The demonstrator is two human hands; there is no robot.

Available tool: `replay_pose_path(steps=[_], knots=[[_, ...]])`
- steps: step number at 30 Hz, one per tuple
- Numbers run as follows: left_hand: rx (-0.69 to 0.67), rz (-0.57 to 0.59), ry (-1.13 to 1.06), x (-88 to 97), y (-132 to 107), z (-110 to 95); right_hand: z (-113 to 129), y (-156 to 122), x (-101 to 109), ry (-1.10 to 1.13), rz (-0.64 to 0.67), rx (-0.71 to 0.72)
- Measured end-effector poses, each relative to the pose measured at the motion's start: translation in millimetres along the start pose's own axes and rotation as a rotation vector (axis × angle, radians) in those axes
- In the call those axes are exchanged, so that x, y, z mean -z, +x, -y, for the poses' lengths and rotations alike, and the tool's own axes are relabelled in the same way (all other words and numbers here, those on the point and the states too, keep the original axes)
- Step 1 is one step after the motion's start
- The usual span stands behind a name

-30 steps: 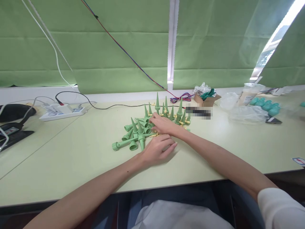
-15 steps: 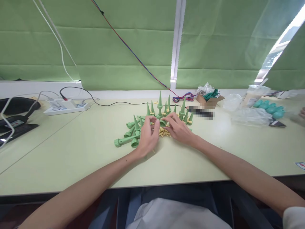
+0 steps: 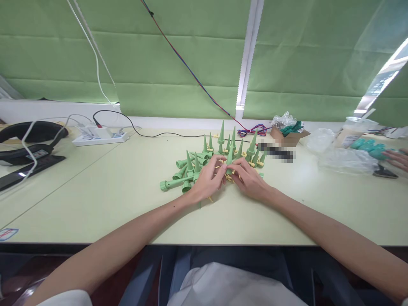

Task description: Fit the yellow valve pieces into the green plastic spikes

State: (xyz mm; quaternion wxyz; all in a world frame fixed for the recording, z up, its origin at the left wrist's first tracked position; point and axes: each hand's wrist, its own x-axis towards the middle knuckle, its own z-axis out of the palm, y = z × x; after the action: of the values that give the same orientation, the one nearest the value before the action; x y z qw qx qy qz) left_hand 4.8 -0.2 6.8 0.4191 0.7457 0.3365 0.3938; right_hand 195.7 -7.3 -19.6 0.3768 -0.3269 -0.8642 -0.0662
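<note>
A green plastic watering spike (image 3: 230, 156) stands point up between my two hands. My left hand (image 3: 208, 178) pinches its lower part from the left. From the right, the fingers of my right hand (image 3: 250, 179) close on the same part. Small yellow valve pieces (image 3: 228, 178) lie beneath and are partly covered by my fingers. Beyond my hands, several upright green spikes (image 3: 222, 138) stand, some with yellow pieces at their sides. Left of my left hand is a heap of long green spikes with round caps (image 3: 174, 183), mostly lying down.
A power strip (image 3: 100, 138), headphones (image 3: 28, 151) and a dark flat device (image 3: 35, 172) are at the left. A cardboard box (image 3: 288, 137), plastic bags (image 3: 347, 160), a drink cup (image 3: 352, 132) and teal pieces (image 3: 369, 146) are at the right, where another person's hand (image 3: 398, 159) reaches in.
The spike between my hands has turned from its round end facing me to point up. The view has shifted slightly. Another person's hand has come further in at the right.
</note>
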Motion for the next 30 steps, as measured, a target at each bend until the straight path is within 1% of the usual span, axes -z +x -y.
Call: replay_pose_path(steps=[3, 7, 10, 12, 15, 17, 19, 21, 23, 25, 27, 30], knots=[[-0.080, 0.018, 0.043, 3.0, 0.9, 1.3, 3.8, 1.1, -2.7, 0.056, -0.035, -0.027], [-0.183, 0.031, 0.148, 6.6, 3.6, 6.2, 9.4, 3.6, -5.8, 0.178, -0.046, -0.145], [-0.223, 0.023, 0.262, 7.0, 5.4, 10.1, 11.1, 6.1, -3.7, 0.222, -0.031, -0.209], [-0.234, 0.013, 0.310, 6.4, 6.2, 10.9, 10.1, 8.0, 0.0, 0.233, -0.011, -0.218], [-0.213, -0.038, 0.330, 5.3, 7.4, 9.7, 5.8, 10.4, 7.1, 0.243, 0.019, -0.225], [-0.182, -0.088, 0.338, 5.0, 8.4, 8.9, 2.4, 11.4, 11.7, 0.219, 0.003, -0.260], [-0.171, -0.155, 0.374, 5.1, 9.5, 9.3, -0.6, 12.1, 15.5, 0.158, -0.007, -0.311], [-0.194, -0.211, 0.433, 4.9, 9.9, 10.6, -3.3, 12.4, 18.0, 0.057, -0.001, -0.366], [-0.226, -0.223, 0.471, 3.6, 9.5, 12.0, -6.2, 12.2, 19.0, -0.048, 0.047, -0.413], [-0.243, -0.204, 0.468, 1.1, 8.3, 12.5, -9.2, 11.1, 18.3, -0.124, 0.133, -0.441], [-0.233, -0.183, 0.444, -2.1, 6.9, 12.3, -11.9, 9.4, 16.3, -0.161, 0.224, -0.448], [-0.211, -0.151, 0.415, -6.2, 5.0, 12.5, -14.0, 6.6, 12.3, -0.179, 0.301, -0.447]])
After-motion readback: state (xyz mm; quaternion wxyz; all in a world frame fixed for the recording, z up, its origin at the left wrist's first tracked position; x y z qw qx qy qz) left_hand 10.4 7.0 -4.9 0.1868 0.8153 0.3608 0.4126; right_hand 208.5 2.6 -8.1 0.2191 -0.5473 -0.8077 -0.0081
